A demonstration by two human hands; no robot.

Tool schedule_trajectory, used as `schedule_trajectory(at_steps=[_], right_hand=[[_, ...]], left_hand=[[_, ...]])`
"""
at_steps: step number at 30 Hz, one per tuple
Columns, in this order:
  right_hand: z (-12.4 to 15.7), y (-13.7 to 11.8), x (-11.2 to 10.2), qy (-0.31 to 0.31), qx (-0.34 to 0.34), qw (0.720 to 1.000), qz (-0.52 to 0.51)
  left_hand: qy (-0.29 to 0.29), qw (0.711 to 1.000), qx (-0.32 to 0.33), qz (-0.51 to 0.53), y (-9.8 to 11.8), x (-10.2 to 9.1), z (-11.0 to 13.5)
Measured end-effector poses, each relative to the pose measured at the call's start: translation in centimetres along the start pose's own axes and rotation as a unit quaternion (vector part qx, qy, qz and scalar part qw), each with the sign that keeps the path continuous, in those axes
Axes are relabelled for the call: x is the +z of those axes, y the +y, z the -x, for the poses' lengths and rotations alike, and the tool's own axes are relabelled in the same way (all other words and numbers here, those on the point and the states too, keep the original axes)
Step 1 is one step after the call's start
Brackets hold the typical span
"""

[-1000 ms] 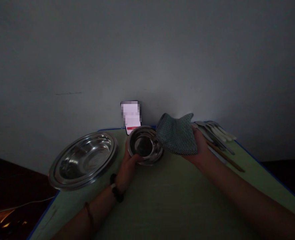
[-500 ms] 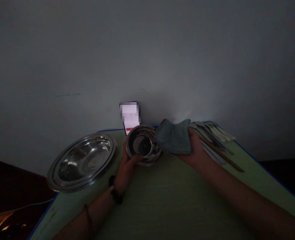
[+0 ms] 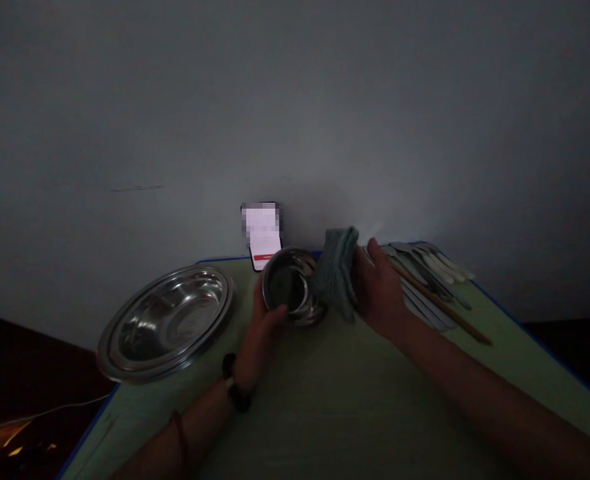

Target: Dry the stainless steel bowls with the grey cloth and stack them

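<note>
A small shiny metal bowl (image 3: 289, 287) is tilted above the middle of the table. My left hand (image 3: 262, 333) grips it on its left side, thumb over the near rim and fingers mostly hidden behind. Just to the right, my right hand (image 3: 382, 290) has a grey-green mesh cloth (image 3: 337, 273) bunched against its palm and fingers, thumb raised. The cloth meets or overlaps the bowl's right edge; whether they touch is hard to make out in the dim light.
Stacked large metal basins (image 3: 167, 327) sit at the table's left. A lit phone (image 3: 265, 237) leans against the wall behind the bowl. On the right lie several utensils with pale and metal handles (image 3: 437, 267) and a brown wooden stick (image 3: 439, 307). The green table (image 3: 325, 413) has blue edging.
My right hand has turned, and the cloth has gone from spread flat to folded, shifting slightly left. The bowl has tilted more toward the right and moved a little that way with my left hand.
</note>
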State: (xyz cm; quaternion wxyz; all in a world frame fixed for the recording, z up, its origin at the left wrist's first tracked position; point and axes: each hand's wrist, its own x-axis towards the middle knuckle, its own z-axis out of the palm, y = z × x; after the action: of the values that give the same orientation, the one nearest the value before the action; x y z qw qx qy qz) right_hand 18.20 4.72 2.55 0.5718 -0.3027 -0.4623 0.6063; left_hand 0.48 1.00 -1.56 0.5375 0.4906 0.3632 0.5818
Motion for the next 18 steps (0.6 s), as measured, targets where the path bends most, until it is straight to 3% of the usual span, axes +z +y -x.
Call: schedule_trajectory(at_steps=[2,5,11,15,18], right_hand=[[0.7,1.2,0.9,0.003,-0.038,0.997,0.073],[1.8,2.8,1.6,-0.050,-0.063,0.979,0.189],[2.8,3.2,1.8,-0.113,-0.090,0.930,0.339],[2.8,3.4,2.0,-0.010,-0.144,0.910,0.389],[2.7,3.6,2.0,0.060,-0.156,0.926,0.338]], left_hand=[[-0.034,0.997,-0.044,0.059,0.0,0.8,0.4],[-0.063,0.984,-0.114,0.119,-0.2,1.5,1.0],[-0.077,0.965,-0.170,0.185,-1.2,1.1,0.6],[-0.062,0.976,-0.154,0.144,-0.7,1.1,0.5],[-0.025,0.992,-0.106,0.059,0.4,1.5,0.7]])
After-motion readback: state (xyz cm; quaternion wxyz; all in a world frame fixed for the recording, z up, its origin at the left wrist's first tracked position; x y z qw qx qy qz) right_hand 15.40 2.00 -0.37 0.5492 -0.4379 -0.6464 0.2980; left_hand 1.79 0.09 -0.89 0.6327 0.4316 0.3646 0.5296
